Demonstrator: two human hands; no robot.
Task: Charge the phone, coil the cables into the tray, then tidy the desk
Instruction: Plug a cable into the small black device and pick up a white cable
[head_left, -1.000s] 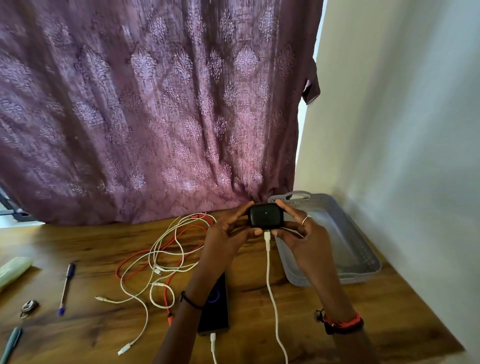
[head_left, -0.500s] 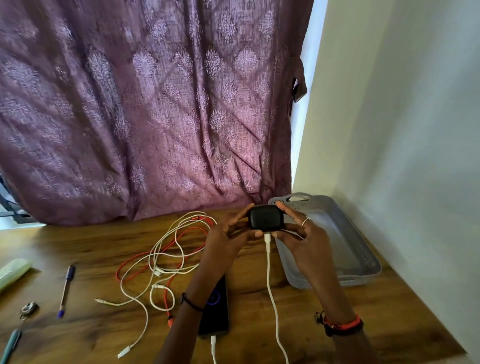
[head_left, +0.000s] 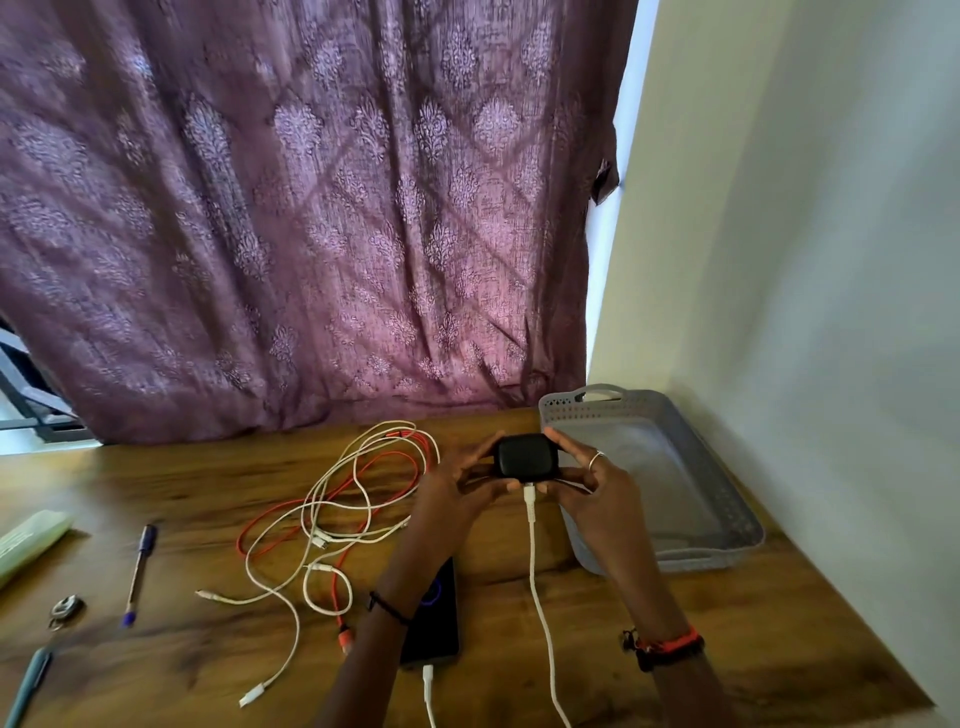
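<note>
Both hands are raised just above the desk (head_left: 182, 483), holding a small black case (head_left: 524, 457) between them.

1. Left hand (head_left: 452, 483): thumb and fingertips grasp the left end of the case.
2. Right hand (head_left: 597, 493): fingers curl round the right end, with the index finger along the top edge. A ring shows on one finger.
3. White cable (head_left: 532, 551): plugged into the underside of the case. It hangs to the desk and runs off the near edge of the view.

Phone (head_left: 431, 618): lies flat on the desk below the left forearm, which covers part of it. The screen is dark, with a faint blue ring. A second white cable (head_left: 428, 686) is plugged into its near end.

Tray (head_left: 597, 410): grey, perforated rim, on the desk against the wall, just right of the hands. No cable lies in it.

Loose cables (head_left: 317, 506): a tangle of white and red strands, uncoiled, spread on the desk left of the hands (the red one ends near the phone).

Further left on the desk: a blue pen (head_left: 139, 571), a metal ring (head_left: 65, 608) and a teal pen (head_left: 28, 686)
</note>
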